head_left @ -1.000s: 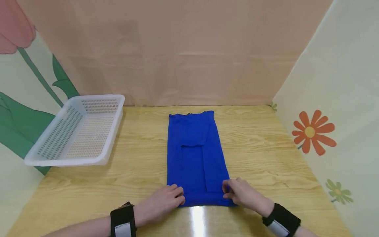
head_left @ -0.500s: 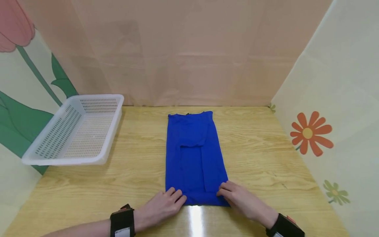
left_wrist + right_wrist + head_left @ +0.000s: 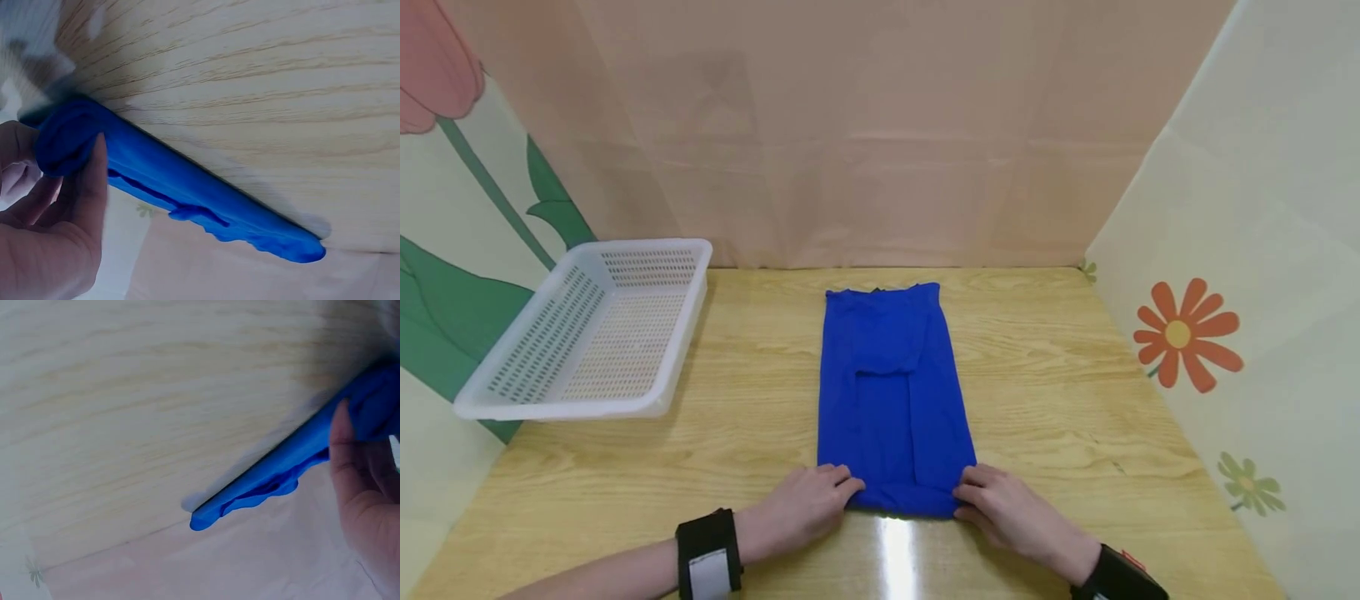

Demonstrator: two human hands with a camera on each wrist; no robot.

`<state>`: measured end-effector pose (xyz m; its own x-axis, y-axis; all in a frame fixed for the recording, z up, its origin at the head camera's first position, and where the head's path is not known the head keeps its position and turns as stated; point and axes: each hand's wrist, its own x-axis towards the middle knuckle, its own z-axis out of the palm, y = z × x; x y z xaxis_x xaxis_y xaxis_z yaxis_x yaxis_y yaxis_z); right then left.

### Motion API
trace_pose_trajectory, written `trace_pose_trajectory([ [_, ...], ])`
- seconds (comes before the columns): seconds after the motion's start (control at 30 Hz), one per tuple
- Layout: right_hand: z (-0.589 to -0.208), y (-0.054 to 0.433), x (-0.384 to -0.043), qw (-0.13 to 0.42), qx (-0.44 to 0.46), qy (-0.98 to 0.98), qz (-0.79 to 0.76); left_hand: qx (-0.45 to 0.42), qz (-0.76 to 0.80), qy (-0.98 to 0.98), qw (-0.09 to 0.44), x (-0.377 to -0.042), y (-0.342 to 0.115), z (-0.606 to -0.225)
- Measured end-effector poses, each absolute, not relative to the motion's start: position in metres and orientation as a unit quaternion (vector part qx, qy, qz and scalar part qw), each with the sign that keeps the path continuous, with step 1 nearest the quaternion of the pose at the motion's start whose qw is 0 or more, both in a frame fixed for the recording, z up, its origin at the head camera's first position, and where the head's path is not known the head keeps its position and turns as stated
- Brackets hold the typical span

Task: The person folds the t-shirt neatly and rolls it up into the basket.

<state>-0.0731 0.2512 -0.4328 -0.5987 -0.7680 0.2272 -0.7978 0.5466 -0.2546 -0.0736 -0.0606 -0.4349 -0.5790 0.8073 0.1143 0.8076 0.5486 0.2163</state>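
A blue garment (image 3: 883, 425), folded into a long panel, lies flat on the wooden table with its near end rolled up into a thick band. My left hand (image 3: 808, 504) grips the left end of that roll, thumb and fingers around it; in the left wrist view the roll's spiral end (image 3: 65, 140) shows between them. At the other end my right hand (image 3: 1015, 508) pinches the roll, its thumb (image 3: 342, 434) pressed on the side of the blue cloth (image 3: 281, 456). Farther up the garment, a folded flap (image 3: 887, 333) lies across the middle.
A white perforated plastic basket (image 3: 662, 400) stands at the left rear of the wooden table (image 3: 1052, 375). A pinkish sheet (image 3: 880, 142) hangs along the back edge. Flower-patterned panels border both sides. Each wrist wears a black strap (image 3: 707, 550).
My right fingers have closed onto the roll's right end. My left hand has shifted slightly back to the roll's left end, and the near edge has moved a little away from me.
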Motion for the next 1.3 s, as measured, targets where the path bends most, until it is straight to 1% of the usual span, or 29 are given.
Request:
trace_pose_trajectory([
  [0.07, -0.431, 0.25, -0.076, 0.019, 0.432, -0.884, 0.179, -0.451, -0.138, -0.882, -0.011, -0.076, -0.062, -0.435],
  [0.3, -0.424, 0.251, -0.094, -0.112, 0.404, -0.87, 0.259, -0.433, -0.149, -0.888, -0.049, -0.079, -0.063, -0.437],
  [0.43, -0.42, 0.249, -0.101, -0.171, 0.386, -0.864, 0.274, -0.421, -0.132, -0.896, -0.053, -0.079, -0.062, -0.438],
  [0.5, -0.418, 0.248, -0.104, -0.188, 0.374, -0.865, 0.276, -0.415, -0.12, -0.9, -0.06, -0.079, -0.061, -0.438],
  [0.6, -0.418, 0.247, -0.107, -0.199, 0.363, -0.868, 0.272, -0.409, -0.096, -0.905, -0.067, -0.079, -0.059, -0.439],
  [0.7, -0.418, 0.246, -0.11, -0.211, 0.354, -0.869, 0.272, -0.405, -0.068, -0.91, -0.061, -0.077, -0.056, -0.44],
  [0.8, -0.418, 0.245, -0.112, -0.226, 0.34, -0.872, 0.27, -0.405, -0.037, -0.913, -0.033, -0.072, -0.054, -0.443],
  [0.87, -0.418, 0.243, -0.112, -0.233, 0.329, -0.876, 0.265, -0.41, -0.015, -0.912, -0.002, -0.069, -0.053, -0.445],
  [0.97, -0.417, 0.242, -0.113, -0.237, 0.318, -0.881, 0.258, -0.425, 0.02, -0.902, 0.072, -0.066, -0.052, -0.446],
  [1.07, -0.418, 0.241, -0.114, -0.238, 0.312, -0.882, 0.262, -0.452, 0.019, -0.881, 0.141, -0.063, -0.049, -0.446],
  [1.13, -0.419, 0.24, -0.114, -0.242, 0.308, -0.882, 0.263, -0.471, 0.005, -0.868, 0.156, -0.062, -0.047, -0.446],
  [1.3, -0.42, 0.239, -0.115, -0.268, 0.294, -0.879, 0.263, -0.485, -0.012, -0.86, 0.157, -0.059, -0.048, -0.451],
])
